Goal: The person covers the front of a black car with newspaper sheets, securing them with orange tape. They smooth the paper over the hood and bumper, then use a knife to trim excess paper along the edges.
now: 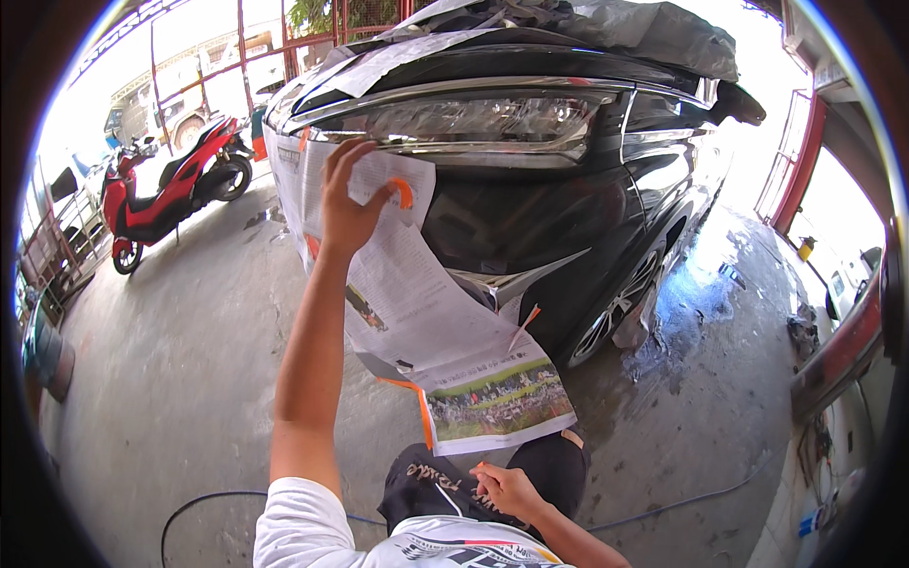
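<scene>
My left hand (349, 199) reaches up to a sheet of newspaper (407, 275) hanging over the front of a black car (511, 208). Its fingers lie against the paper just under the headlight (483, 123), thumb spread away from them. A curl of orange tape (403, 193) sits at the thumb tip. The sheet slants down toward my knees, and a longer orange tape strip (422, 413) hangs along its lower left edge. Low over my lap, my right hand (511, 492) is closed in a pinch. A tiny orange spot shows at its fingertips, too small to make out.
Grey sheeting (653, 38) covers part of the car's top. A red scooter (170, 185) stands at the left. Wet-looking floor (696, 293) lies beside the front wheel (620, 303). A dark hose (204, 497) crosses the concrete near me.
</scene>
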The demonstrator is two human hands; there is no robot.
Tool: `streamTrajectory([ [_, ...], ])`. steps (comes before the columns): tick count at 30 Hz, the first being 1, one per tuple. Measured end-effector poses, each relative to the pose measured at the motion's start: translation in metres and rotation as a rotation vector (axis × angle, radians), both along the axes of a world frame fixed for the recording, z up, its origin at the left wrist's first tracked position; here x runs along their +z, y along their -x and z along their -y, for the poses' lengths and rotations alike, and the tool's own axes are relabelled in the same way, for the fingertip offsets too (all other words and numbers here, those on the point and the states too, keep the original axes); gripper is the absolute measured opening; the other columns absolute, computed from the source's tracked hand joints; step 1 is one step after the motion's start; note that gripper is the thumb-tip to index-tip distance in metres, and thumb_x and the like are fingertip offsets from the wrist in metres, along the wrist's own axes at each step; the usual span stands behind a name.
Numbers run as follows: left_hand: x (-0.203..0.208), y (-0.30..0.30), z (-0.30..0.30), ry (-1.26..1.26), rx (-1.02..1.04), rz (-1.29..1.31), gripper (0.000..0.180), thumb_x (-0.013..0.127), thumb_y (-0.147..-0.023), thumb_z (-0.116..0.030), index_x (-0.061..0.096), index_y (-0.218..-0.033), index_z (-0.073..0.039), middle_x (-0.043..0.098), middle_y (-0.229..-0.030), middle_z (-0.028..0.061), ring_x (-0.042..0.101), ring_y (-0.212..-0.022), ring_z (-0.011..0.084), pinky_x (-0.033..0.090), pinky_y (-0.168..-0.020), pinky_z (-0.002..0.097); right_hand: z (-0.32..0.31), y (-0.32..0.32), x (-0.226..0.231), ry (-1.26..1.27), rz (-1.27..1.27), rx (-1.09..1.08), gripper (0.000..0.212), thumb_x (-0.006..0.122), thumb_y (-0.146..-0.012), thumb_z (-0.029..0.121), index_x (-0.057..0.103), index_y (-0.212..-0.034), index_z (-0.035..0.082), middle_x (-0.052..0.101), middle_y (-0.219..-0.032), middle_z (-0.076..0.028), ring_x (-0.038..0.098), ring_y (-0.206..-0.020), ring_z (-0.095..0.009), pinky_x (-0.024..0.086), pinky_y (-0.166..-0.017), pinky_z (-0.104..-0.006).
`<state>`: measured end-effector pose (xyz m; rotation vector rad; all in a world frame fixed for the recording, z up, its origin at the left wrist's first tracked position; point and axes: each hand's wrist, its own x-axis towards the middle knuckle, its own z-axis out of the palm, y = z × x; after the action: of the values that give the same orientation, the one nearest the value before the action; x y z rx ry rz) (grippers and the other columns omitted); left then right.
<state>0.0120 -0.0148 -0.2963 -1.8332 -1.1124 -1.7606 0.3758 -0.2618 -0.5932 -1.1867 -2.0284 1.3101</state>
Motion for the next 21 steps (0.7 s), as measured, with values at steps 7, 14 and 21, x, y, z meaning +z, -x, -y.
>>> streamTrajectory([
  [7, -0.039, -0.017, 0.038, -0.01, -0.072, 0.242, 0.037, 0.078, -0.089, -0.001, 0.07, -0.125, -0.004, 0.071, -0.111, 0.0061, 0.068, -0.092, 0.015, 0.052, -0.079, 0.028, 0.002, -0.004, -0.015, 0.009, -0.002, 0.024, 0.029, 0.059, -0.106, 0.019, 0.068, -0.129, 0.006, 0.076, -0.084, -0.012, 0.077, -0.078, -0.027, 0.059, -0.074, -0.0375],
  [14, -0.152, -0.1, 0.193, 0.985, -0.527, 0.052, 0.045, 0.089, -0.08, -0.012, 0.072, -0.121, -0.006, 0.075, -0.102, 0.0076, 0.072, -0.092, 0.0164, 0.057, -0.081, 0.0313, -0.011, 0.009, 0.034, -0.194, 0.062, -0.001, 0.076, 0.056, -0.104, 0.014, 0.015, -0.167, 0.007, 0.076, -0.092, -0.022, 0.074, -0.079, -0.039, 0.058, -0.075, -0.0404],
  [21, -0.259, -0.129, 0.237, 1.035, -0.452, 0.301, 0.016, 0.082, -0.087, 0.0, 0.074, -0.102, 0.0, 0.071, -0.094, 0.0078, 0.07, -0.076, 0.0177, 0.057, -0.072, 0.0312, -0.031, 0.033, 0.042, -0.47, 0.027, 0.093, 0.087, 0.057, -0.1, 0.013, 0.002, -0.167, 0.003, 0.067, -0.118, -0.034, 0.07, -0.089, -0.052, 0.055, -0.077, -0.0572],
])
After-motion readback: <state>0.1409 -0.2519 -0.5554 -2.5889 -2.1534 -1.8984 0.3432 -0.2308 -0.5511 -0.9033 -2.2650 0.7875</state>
